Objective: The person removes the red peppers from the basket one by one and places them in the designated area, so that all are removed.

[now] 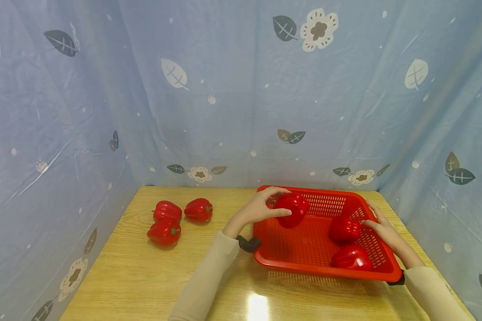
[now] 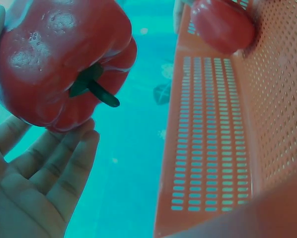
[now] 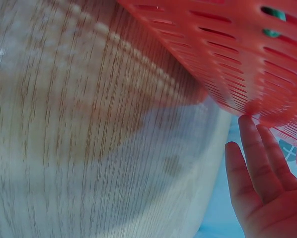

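My left hand (image 1: 263, 207) grips a glossy red bell pepper (image 1: 293, 210) above the left part of a red slotted plastic basket (image 1: 297, 240). In the left wrist view the held bell pepper (image 2: 64, 64) shows its green stem, and the fingers (image 2: 74, 163) support it from one side. My right hand (image 1: 387, 229) holds the basket's right rim, thumb over the inside and fingers outside. Against the basket's outer wall (image 3: 238, 64) lie the fingertips in the right wrist view. Inside, at the right, sit two more bell peppers, one farther back (image 1: 344, 229) and one nearer (image 1: 352, 258).
On the wooden table (image 1: 124, 276), three red bell peppers lie to the left: one at the back (image 1: 167, 210), one in front of it (image 1: 164, 232), and one to their right (image 1: 198, 210). A blue leaf-patterned curtain (image 1: 233, 111) encloses the table's back and sides.
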A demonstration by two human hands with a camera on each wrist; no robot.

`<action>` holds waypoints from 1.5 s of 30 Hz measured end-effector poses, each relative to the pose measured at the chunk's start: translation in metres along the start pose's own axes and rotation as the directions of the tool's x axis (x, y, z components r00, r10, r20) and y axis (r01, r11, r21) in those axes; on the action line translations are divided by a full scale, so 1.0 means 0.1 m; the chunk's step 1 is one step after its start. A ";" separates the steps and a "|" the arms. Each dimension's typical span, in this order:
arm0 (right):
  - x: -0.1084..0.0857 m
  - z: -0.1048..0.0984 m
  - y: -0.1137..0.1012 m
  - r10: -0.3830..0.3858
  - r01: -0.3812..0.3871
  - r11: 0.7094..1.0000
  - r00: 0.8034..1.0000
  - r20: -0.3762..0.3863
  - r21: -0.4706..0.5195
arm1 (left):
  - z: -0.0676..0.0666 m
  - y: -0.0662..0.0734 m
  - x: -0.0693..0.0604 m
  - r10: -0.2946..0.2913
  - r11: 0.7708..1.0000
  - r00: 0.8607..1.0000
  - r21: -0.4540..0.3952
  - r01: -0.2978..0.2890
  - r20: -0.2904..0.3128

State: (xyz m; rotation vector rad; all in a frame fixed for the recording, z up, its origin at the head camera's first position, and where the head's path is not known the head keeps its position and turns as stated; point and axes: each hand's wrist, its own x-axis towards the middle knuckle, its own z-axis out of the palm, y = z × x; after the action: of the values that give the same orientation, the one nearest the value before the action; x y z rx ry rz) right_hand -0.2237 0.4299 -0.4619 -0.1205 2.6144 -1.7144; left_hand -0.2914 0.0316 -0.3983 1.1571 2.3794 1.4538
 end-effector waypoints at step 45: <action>0.01 -0.01 0.00 -0.008 0.008 1.000 1.000 0.007 -0.005 | -0.58 -0.32 -0.60 -0.055 0.998 0.989 0.012 0.057 -0.134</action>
State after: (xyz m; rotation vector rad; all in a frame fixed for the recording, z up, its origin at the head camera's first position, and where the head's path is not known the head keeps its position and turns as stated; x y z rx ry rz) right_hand -0.2252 0.4305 -0.4619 -0.1375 2.6174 -1.7061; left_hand -0.2932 -0.0570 -0.4094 1.0171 2.4934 1.5426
